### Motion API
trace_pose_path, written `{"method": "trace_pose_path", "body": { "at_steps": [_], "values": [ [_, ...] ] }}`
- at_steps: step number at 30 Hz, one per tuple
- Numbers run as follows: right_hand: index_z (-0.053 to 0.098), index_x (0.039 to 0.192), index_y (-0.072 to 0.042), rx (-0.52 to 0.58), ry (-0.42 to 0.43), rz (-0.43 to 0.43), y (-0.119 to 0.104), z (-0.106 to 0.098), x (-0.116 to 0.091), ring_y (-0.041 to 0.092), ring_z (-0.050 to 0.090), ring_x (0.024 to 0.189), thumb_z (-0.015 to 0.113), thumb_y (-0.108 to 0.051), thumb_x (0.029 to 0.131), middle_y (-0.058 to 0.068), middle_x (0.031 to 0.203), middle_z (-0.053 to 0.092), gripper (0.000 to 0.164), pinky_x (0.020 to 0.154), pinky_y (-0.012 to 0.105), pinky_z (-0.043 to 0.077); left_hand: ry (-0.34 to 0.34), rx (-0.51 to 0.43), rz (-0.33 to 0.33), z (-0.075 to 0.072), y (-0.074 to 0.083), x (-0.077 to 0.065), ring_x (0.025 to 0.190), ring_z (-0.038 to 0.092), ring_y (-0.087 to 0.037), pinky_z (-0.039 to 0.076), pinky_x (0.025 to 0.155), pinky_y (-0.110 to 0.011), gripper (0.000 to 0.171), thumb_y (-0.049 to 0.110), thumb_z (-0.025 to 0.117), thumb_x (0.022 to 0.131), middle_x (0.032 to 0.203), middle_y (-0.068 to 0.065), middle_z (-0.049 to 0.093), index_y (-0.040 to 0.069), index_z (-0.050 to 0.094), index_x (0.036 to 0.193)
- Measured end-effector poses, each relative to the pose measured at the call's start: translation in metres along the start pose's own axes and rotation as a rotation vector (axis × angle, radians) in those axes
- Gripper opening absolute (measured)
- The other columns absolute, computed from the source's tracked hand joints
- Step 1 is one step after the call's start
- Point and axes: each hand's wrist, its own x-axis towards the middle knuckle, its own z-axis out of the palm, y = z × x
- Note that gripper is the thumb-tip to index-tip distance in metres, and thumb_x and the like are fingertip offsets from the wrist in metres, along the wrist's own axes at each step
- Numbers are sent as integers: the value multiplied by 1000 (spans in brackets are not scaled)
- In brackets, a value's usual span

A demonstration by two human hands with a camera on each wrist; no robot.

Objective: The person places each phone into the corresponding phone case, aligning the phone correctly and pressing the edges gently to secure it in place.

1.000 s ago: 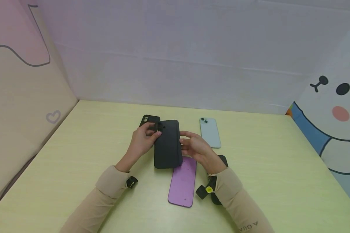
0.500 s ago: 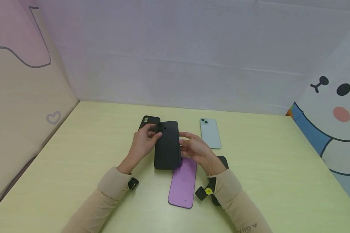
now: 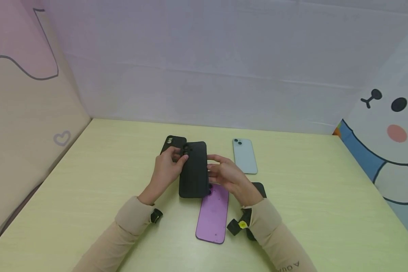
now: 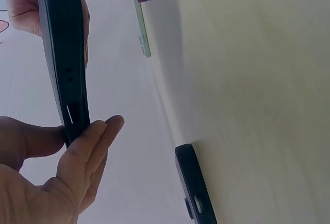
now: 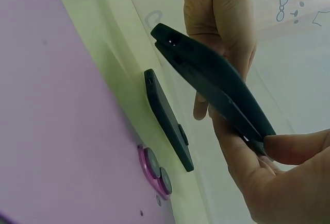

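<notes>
Both hands hold a black phone case [image 3: 194, 173] above the table, its camera cutouts facing up at the top left. My left hand [image 3: 166, 166] pinches the camera corner between thumb and fingers. On the opposite long edge, my right hand [image 3: 228, 174] grips with thumb and fingers. Seen edge-on in the right wrist view, the case [image 5: 219, 82] shows a thin gap along its side, with a dark layer against its inner face. Below it lies a purple phone [image 3: 212, 219], its camera end partly hidden under the case.
Another black-cased phone [image 3: 175, 141] lies behind the left hand. A pale blue phone [image 3: 245, 156] rests back right, camera side up. Under the right wrist is a further black item [image 3: 259, 187], mostly covered by the sleeve. White fabric [image 3: 204, 75] stands behind the table.
The dark layer that jutted past the case's right edge now lines up with it. The case and both hands have shifted very slightly left; the other phones stay put.
</notes>
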Motion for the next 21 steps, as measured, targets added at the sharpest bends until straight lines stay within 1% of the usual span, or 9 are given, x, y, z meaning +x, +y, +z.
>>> {"method": "trace_pose_path", "body": {
  "at_steps": [8, 11, 14, 18, 21],
  "values": [
    [38, 134, -5, 21, 12, 16, -1, 2, 1, 16, 63, 81, 37, -1, 94, 2, 92, 61, 40, 74, 29, 51, 23, 30, 15, 1, 0, -1, 78, 67, -26, 53, 65, -35, 30, 21, 61, 88, 94, -19, 67, -2, 57, 106],
    [39, 133, -5, 24, 19, 20, 0, 2, 2, 17, 63, 81, 38, -3, 95, 3, 94, 61, 39, 73, 30, 51, 22, 27, 5, 1, 1, -2, 79, 67, -26, 53, 67, -35, 30, 22, 60, 88, 95, -19, 67, -2, 56, 105],
    [39, 133, -4, 14, 18, 17, 0, 2, 2, 18, 63, 83, 39, -8, 96, 5, 99, 60, 37, 73, 30, 52, 21, 23, 1, 0, 1, -2, 80, 67, -27, 54, 68, -36, 30, 23, 60, 88, 96, -19, 67, -1, 56, 105],
    [39, 132, -4, 4, 37, 22, -1, 3, 1, 18, 64, 85, 45, -15, 95, 7, 105, 59, 39, 74, 30, 52, 25, 24, 14, 1, 1, -3, 80, 67, -27, 54, 69, -36, 30, 23, 60, 88, 96, -19, 67, -2, 56, 104],
    [40, 132, -5, -2, 48, 21, -2, 4, 0, 17, 65, 84, 52, -11, 92, 5, 103, 61, 43, 74, 29, 53, 28, 24, 23, 1, 0, -3, 81, 67, -28, 54, 69, -37, 31, 24, 60, 88, 96, -19, 67, -2, 56, 104]
  ]
}}
